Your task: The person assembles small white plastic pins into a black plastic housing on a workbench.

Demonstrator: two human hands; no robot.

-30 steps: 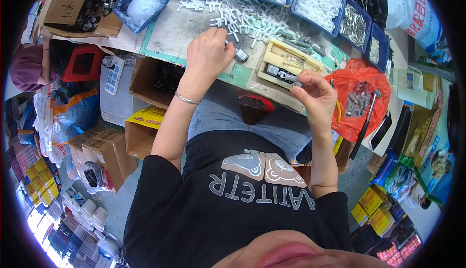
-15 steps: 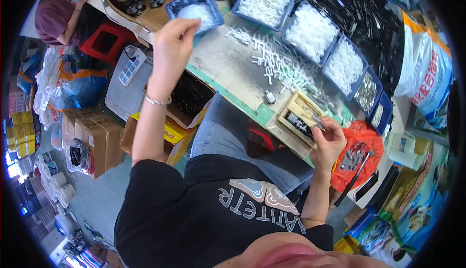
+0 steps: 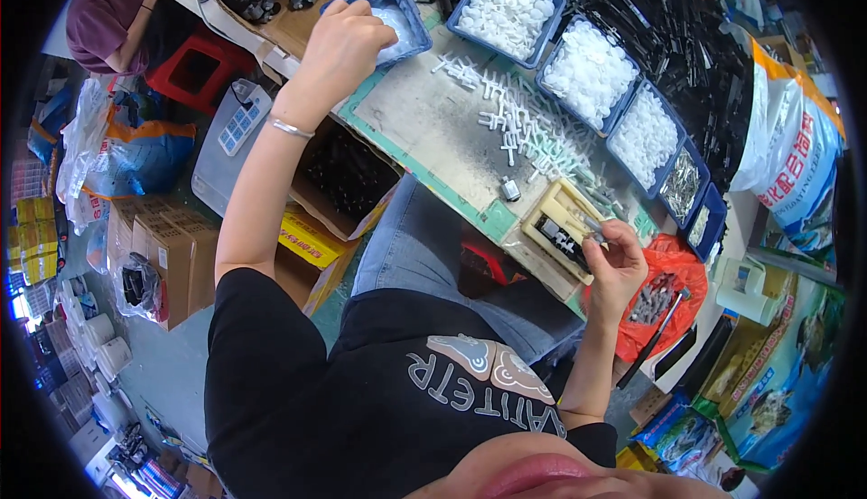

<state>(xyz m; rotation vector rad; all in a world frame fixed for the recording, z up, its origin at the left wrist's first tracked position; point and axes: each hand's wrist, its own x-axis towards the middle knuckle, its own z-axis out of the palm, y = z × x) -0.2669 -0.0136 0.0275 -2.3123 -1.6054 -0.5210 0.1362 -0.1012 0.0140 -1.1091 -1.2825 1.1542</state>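
Crowding the workbench [image 3: 424, 129], blue bins [image 3: 506, 16] flank scattered white parts [image 3: 519, 129].

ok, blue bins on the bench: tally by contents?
Blue bins of white parts: 4
Blue bins of grey metal parts: 2
Total: 6

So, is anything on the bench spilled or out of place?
Yes: white cross-shaped pieces lie loose on the bench beside the blue bins, and one small metal part sits alone near the yellow jig.
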